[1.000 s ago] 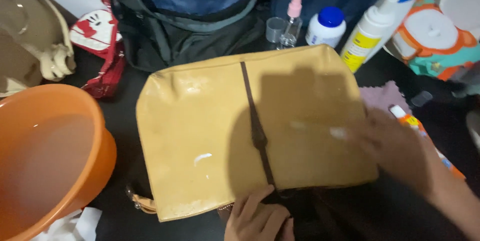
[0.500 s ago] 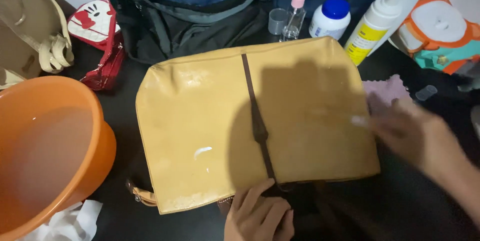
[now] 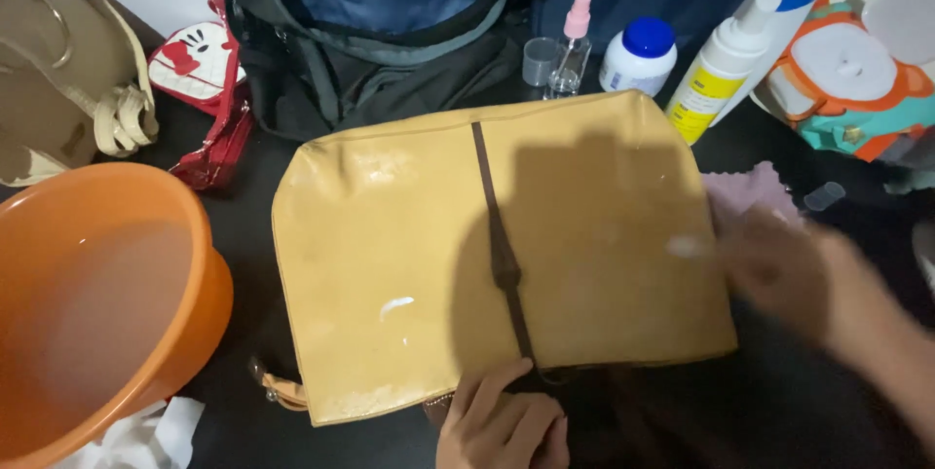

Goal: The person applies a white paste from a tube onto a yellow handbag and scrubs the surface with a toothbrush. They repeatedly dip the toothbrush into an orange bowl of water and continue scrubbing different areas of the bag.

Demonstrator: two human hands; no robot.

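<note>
A dark tabletop carries a tan leather bag lying flat at its middle, with an orange basin to the left, cut off by the frame. The left hand rests at the bag's near edge, fingers spread over the brown strap. The right hand is blurred at the bag's right edge; its grip cannot be told. Bottles stand far.

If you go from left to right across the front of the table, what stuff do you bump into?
Orange basin → tan bag → brown strap → right hand.
</note>
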